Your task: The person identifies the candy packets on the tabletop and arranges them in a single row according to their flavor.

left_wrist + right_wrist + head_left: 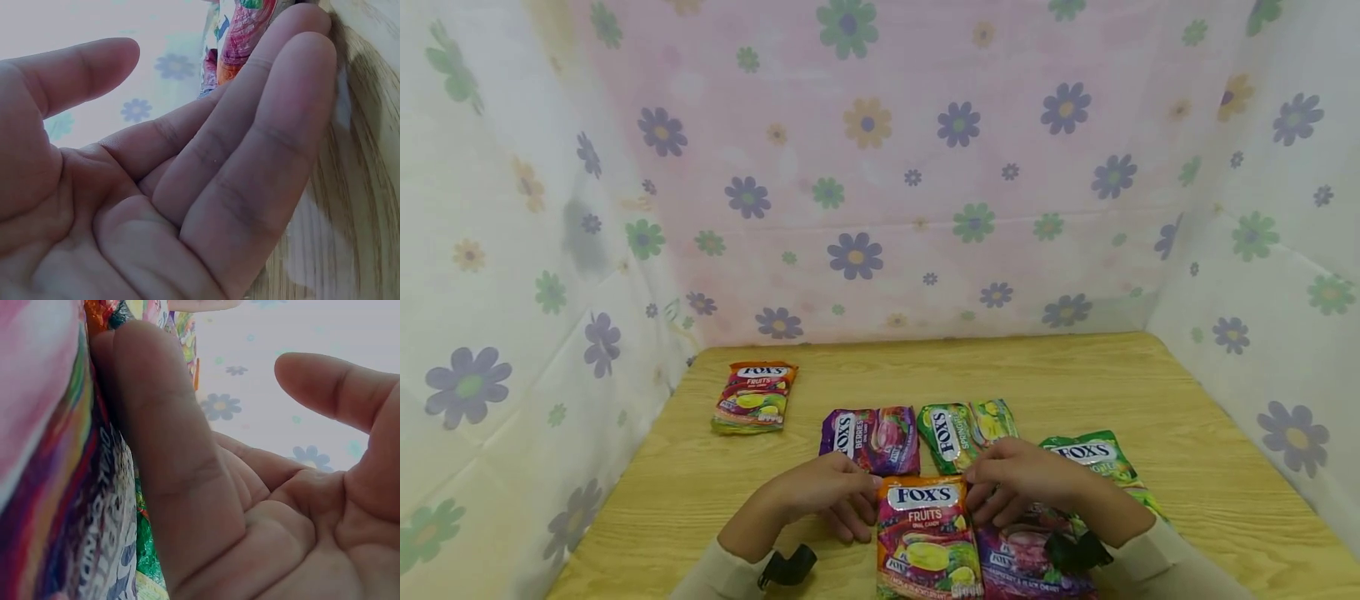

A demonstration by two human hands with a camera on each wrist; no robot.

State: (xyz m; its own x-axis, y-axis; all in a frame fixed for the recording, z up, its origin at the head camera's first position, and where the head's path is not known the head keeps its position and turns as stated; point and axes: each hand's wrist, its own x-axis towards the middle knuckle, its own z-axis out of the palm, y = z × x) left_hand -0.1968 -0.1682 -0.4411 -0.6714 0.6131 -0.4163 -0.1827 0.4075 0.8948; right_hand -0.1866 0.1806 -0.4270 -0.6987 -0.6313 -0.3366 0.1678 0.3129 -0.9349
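Note:
An orange-topped bag of fruit candy (928, 537) lies in front of me, its label facing up. My left hand (829, 497) is at the bag's upper left corner, and in the left wrist view its thumb (94, 72) stands apart from the loosely extended fingers (250, 162). At the opposite upper corner is my right hand (1026, 479). Its fingers (175, 450) lie against a purple candy bag (56, 487) in the right wrist view, the thumb well away. That purple bag (1026, 557) sits partly under the right hand and wrist. Whether either hand touches the orange bag is unclear.
Beyond the hands lie a purple berries candy bag (876, 437) and a green candy bag (962, 433). Another green bag (1093, 454) is partly behind the right forearm. A second orange fruit bag (756, 398) rests far left on the wooden table (647, 517). Flowered cloth (880, 192) surrounds the table.

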